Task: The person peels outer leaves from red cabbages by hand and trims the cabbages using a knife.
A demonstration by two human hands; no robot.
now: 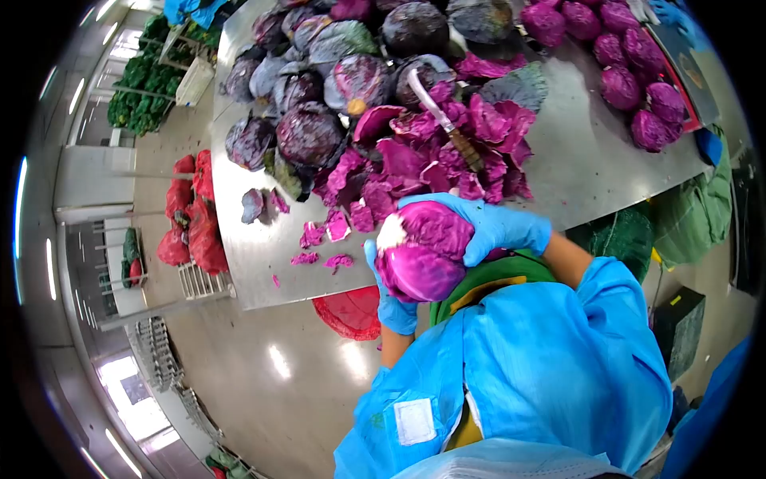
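A trimmed red cabbage, its pale cut stem end facing left, is held up at the table's front edge. My left hand, in a blue glove, cups it from the lower left. My right hand, also gloved, wraps its upper right side. Just beyond lies a heap of torn purple leaves. A knife with a wooden handle rests on that heap, its blade pointing up and left, apart from both hands. Behind the heap, untrimmed red cabbages with dark outer leaves are piled.
Several peeled red cabbages sit at the table's far right beside a scale-like tray. Another person's gloved hand shows there. The metal table ends in front of me. Red sacks stand left; a dark green sack is at right.
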